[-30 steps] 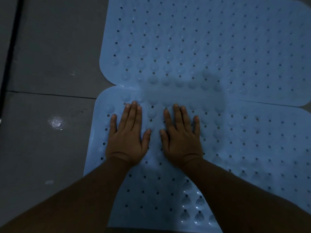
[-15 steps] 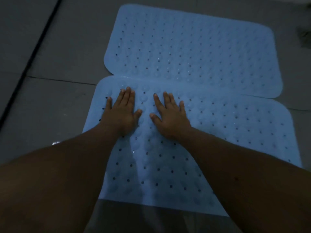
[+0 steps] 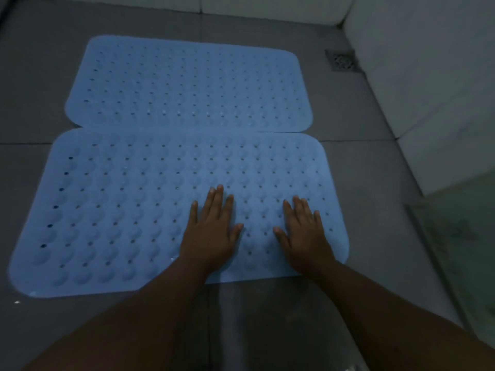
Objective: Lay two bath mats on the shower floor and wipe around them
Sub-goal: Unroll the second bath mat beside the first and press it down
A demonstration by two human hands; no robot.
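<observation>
1. Fingers (image 3: 223,202) of the left hand (image 3: 211,236) lie straight and slightly spread, palm pressed flat on the near bath mat (image 3: 120,210), grasping nothing.
2. Right hand (image 3: 304,234) rests flat beside it near the mat's right end, likewise released.
3. Both blue mats lie flat on the grey shower floor (image 3: 361,170); the far bath mat (image 3: 187,84) touches the near one along their long edges.
4. A drain grate (image 3: 342,60) sits in the far right corner by the wall.
</observation>
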